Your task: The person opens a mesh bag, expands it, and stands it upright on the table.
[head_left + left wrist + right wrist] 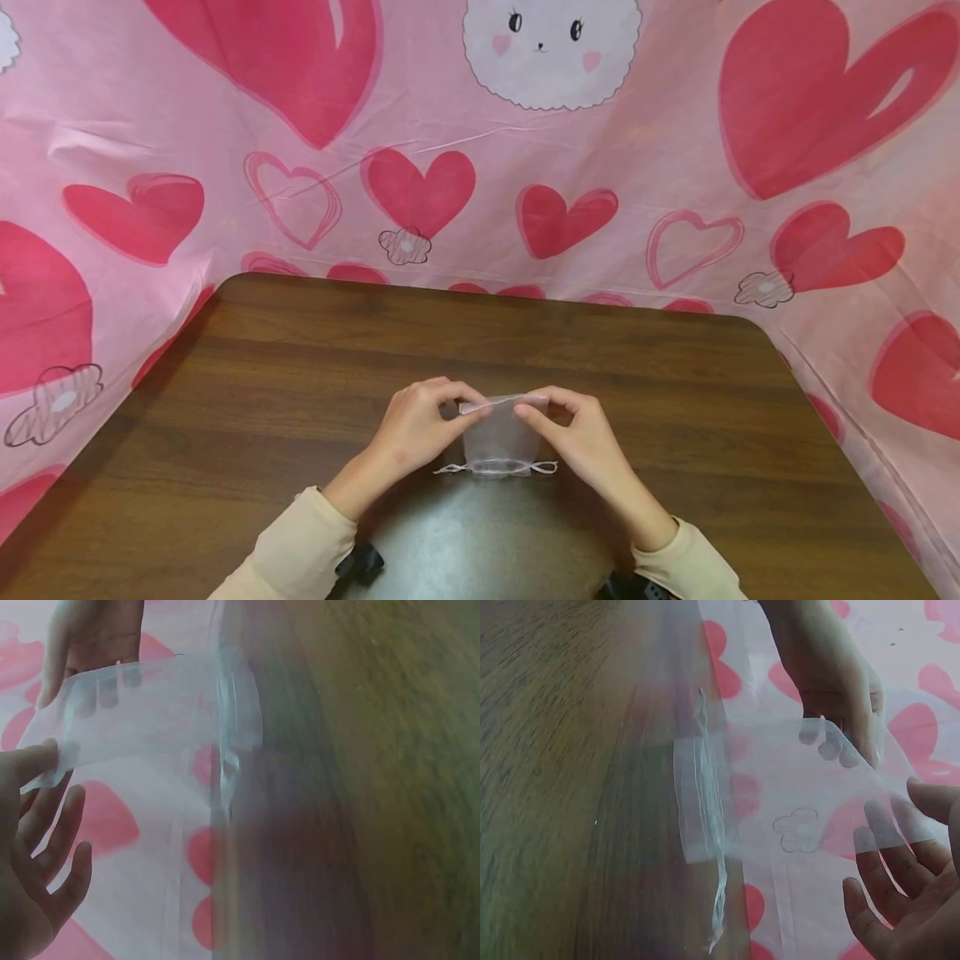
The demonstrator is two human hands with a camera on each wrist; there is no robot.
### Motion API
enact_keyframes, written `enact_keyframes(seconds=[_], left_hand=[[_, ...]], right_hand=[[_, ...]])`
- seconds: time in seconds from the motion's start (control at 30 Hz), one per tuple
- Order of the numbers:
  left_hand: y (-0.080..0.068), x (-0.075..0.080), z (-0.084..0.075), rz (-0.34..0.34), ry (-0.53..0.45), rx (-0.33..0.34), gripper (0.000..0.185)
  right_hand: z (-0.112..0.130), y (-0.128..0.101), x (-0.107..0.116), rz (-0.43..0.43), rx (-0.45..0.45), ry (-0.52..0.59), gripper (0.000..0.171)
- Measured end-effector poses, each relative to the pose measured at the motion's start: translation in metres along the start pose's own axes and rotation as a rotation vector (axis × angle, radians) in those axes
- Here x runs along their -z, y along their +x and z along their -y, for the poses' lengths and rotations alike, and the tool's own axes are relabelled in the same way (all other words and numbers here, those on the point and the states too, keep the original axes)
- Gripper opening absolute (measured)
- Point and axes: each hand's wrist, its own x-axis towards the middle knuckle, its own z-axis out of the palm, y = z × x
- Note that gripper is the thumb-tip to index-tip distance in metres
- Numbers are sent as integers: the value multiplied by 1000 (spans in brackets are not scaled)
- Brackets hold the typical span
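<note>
A sheer white drawstring pouch (501, 437) hangs between my two hands above the table, its drawstring end toward me. My left hand (420, 421) pinches one corner of its far edge between thumb and fingers. At the opposite corner my right hand (576, 425) pinches the same edge. White drawstring loops (543, 467) stick out on both sides of the gathered end. In the right wrist view the see-through pouch (780, 787) is stretched flat, and the right fingers (900, 874) show partly through the mesh. The left wrist view shows the pouch (150, 705) likewise; no contents are visible in it.
A dark brown wooden table (300, 358) lies under the hands. Behind and beside it hangs a pink cloth (495, 158) printed with red hearts. Black wrist devices (362, 563) sit below the cream sleeves (300, 542).
</note>
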Motion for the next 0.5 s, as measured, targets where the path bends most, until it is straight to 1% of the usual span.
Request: enact_keyframes(seconds=[0.13,0.2,0.27,0.4,0.5], left_hand=[[0,0,-1,-2,-19,0,11],[1,1,-2,12,-32,-2,12],[1,2,-3,44,-48,5,15],[1,6,-6,134,-95,41,24],[0,10,-9,185,-141,65,24]], right_hand=[[2,1,-2,-14,5,5,11],[4,1,-2,-21,2,11,10],[4,1,-2,-24,-3,16,9],[4,3,-2,-20,-9,30,8],[4,4,-2,-7,-21,47,8]])
